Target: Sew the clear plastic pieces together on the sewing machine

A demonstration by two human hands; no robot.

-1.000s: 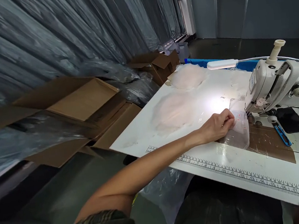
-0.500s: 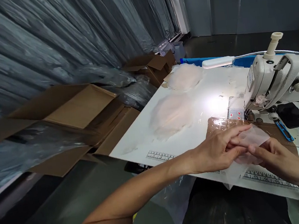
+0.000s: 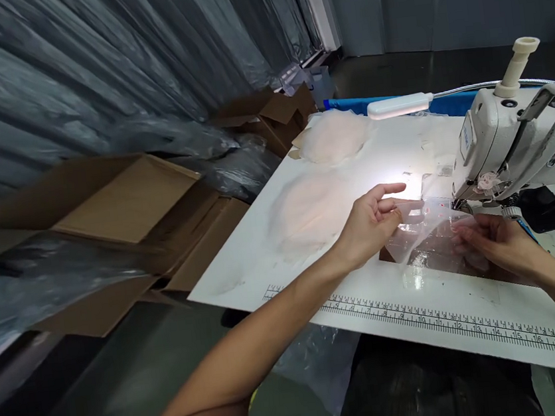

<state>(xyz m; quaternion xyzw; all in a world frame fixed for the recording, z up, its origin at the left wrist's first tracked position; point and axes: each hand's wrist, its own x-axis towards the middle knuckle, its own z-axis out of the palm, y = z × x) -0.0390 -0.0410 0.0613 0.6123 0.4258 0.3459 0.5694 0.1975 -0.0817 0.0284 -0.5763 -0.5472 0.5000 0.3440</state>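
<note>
A thin sheer piece of fabric (image 3: 423, 235) is stretched between my two hands, just in front of the sewing machine's needle area. My left hand (image 3: 374, 220) pinches its left edge between thumb and fingers, with the index finger reaching out. On the other side my right hand (image 3: 494, 240) grips the right edge, fingers curled. The white sewing machine (image 3: 494, 136) stands at the right, its presser foot close beyond the fabric. Beneath the fabric lies a brown, shiny taped sheet (image 3: 459, 267), partly seen through it.
Two heaps of pale pink sheer pieces, a near pile (image 3: 308, 214) and a far pile (image 3: 334, 136), lie on the white table. A lamp (image 3: 399, 106) shines over it. A ruler strip (image 3: 451, 322) runs along the front edge. An open cardboard box (image 3: 126, 198) is at left, a black phone-like slab (image 3: 543, 210) at right.
Both hands have moved away from me toward the needle and spread apart. The fabric, bunched between them before, is now drawn out flat. The view has shifted slightly.
</note>
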